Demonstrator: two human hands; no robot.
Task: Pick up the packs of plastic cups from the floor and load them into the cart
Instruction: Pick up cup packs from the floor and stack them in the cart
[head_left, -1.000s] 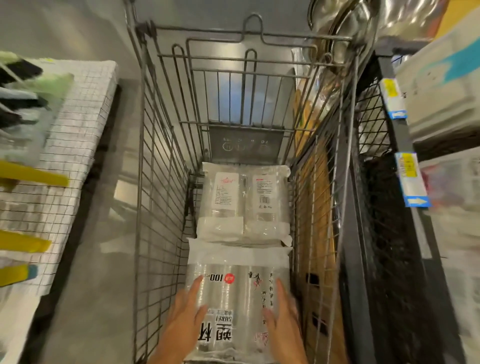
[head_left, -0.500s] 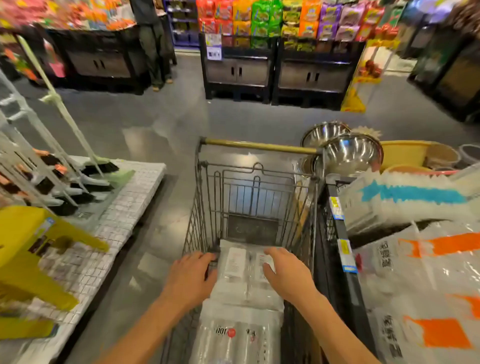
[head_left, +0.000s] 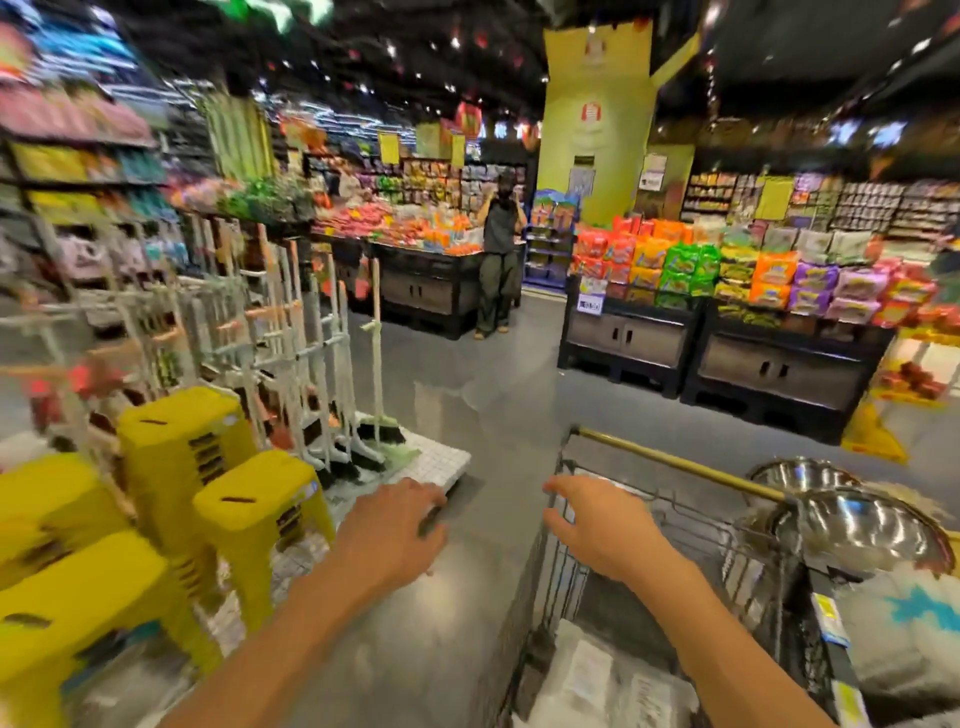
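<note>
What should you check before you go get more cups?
1. Left hand empty: ok, open over the floor.
2. Right hand empty: ok, open above the cart rim.
3. Cup packs inside the cart: ok, lying at the bottom.
4. Room for more packs: cannot tell, most of the basket is out of view.
5. More packs on the floor: cannot tell, none in view.
6. Path clear: not ok, yellow stools stand close on the left.
</note>
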